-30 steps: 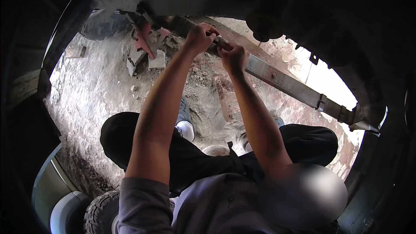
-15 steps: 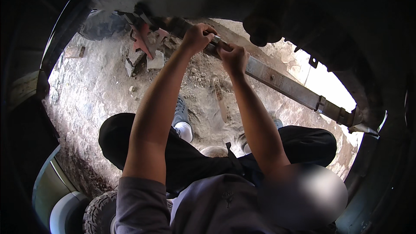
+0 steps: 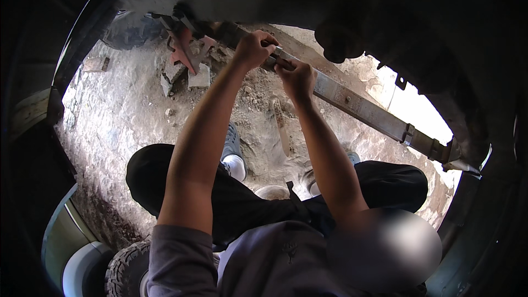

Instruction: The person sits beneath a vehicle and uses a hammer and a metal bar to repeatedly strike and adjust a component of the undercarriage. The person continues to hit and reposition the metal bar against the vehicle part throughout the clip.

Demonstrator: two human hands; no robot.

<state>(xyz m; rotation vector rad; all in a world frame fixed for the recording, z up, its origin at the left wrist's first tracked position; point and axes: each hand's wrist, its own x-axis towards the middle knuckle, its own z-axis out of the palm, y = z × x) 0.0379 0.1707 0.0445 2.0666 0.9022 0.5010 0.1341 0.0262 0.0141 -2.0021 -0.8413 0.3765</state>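
Note:
Both arms reach forward to a long rusty metal bar (image 3: pixel 357 103) that slants from the upper left down to the right. My left hand (image 3: pixel 254 50) is closed in a pinch at the bar's upper part. By its fingertips shows a small shiny metal piece (image 3: pixel 278 50), whose kind I cannot make out. Just to the right, my right hand (image 3: pixel 298 80) is closed too, with thumb and fingers around a small dark brownish piece (image 3: pixel 285 65). Its full shape is hidden by the fingers.
Dark vehicle parts surround the view. A red metal stand (image 3: pixel 182 50) is at the upper left, near broken blocks (image 3: pixel 199 76). A flat rusty strip (image 3: pixel 280 126) lies on the dirt floor between my legs. A treaded tire (image 3: pixel 127 267) is at lower left.
The small shiny piece between my hands shows less of itself and sits slightly further right. My left hand has shifted a little to the right; the right fingers have moved slightly.

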